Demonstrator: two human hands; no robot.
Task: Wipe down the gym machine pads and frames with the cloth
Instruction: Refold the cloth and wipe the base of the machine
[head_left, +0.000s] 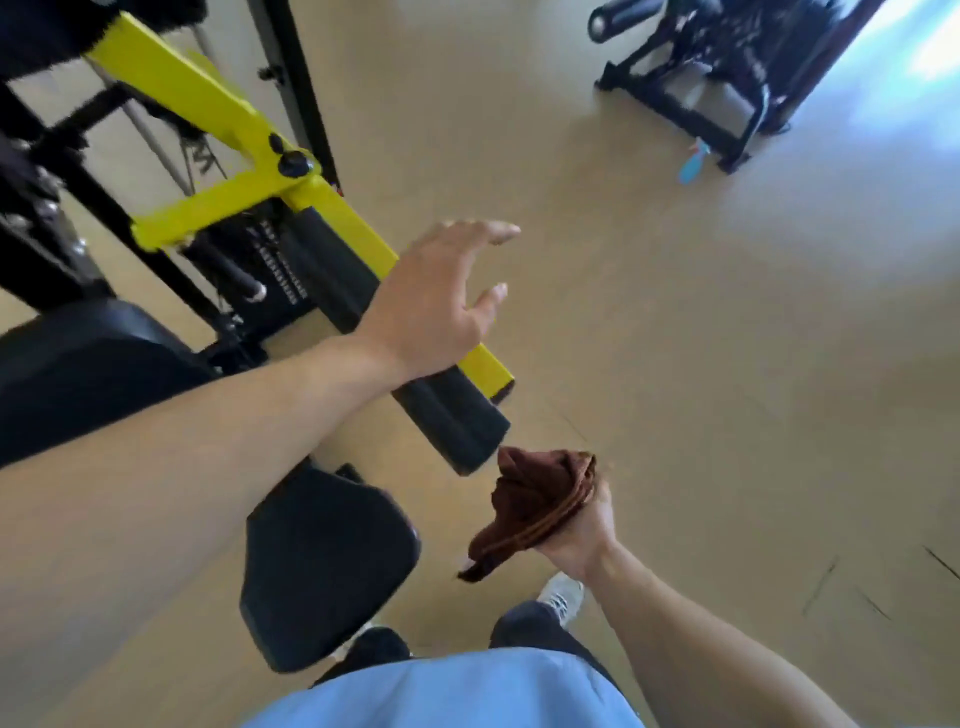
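The right hand (576, 525) grips the bunched cloth (535, 504); the left hand (441, 296) hovers wide above the yellow arm (208, 98), which might swing if bumped.

The room is bright with daylight that pours in from the upper right, where the floor (675, 312) washes out to a bluish-white glare. Away from that patch the light is soft and even, with only faint shadows. The whole view is slightly soft, and motion smear blurs the black machine (717, 67) at the top right and the dark frame parts along the left edge. The wide lens bends straight lines and stretches the near forearm (156, 493) toward the left border.
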